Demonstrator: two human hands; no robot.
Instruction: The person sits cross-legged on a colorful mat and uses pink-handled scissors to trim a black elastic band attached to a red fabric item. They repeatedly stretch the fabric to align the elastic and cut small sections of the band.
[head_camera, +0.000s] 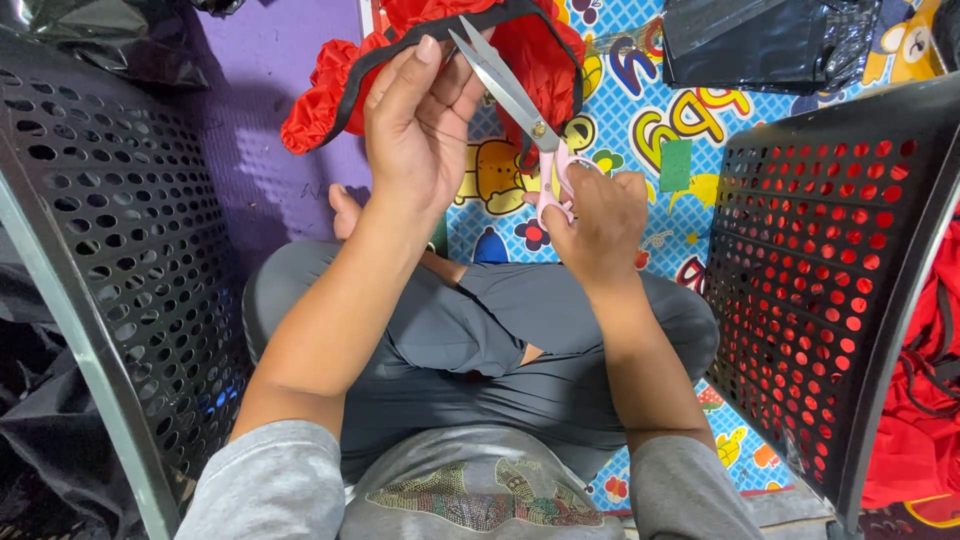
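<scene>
My left hand (420, 120) is raised in front of me and grips a red cloth piece (520, 45) with a black elastic band (400, 42) along its edge. My right hand (598, 220) holds pink-handled scissors (520, 105); the blades are parted and point up-left toward the cloth, right beside my left fingers. The bunched cloth spills to the left onto a purple mat (290, 60). I sit cross-legged in grey trousers on a colourful cartoon-printed mat (680, 110).
Black perforated baskets stand on both sides: one at my left (110, 250), one at my right (830, 280) with red cloth showing through its holes. Black plastic bags (760, 40) lie at the far right. A small green square (676, 165) rests on the printed mat.
</scene>
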